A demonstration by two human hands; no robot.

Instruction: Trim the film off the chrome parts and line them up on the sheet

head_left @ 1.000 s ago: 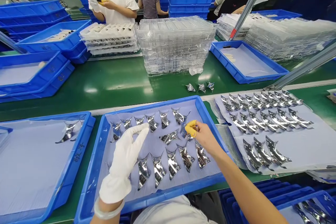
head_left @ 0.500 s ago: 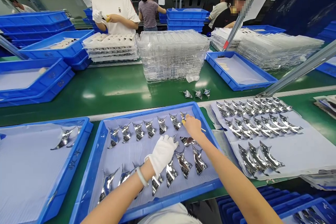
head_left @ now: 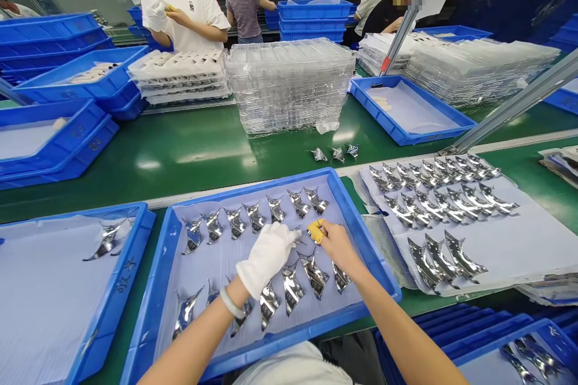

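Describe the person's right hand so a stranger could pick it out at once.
Start at the front blue tray of shiny metal pieces. Over it, the right hand is bare, with yellow finger cots, unlike the white-gloved left hand.

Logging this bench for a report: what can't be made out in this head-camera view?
Head view: the left hand's white cotton glove hides any mirror-silver pieces beneath it in the blue plastic tray.
Head view: the right hand's fingers hide whether its yellow finger cots pinch a piece.
Head view: the bottom edge cuts off the lower-right blue tray, so its pieces cannot be counted.
Head view: the black characters on the left blue tray's wall are too small to read.
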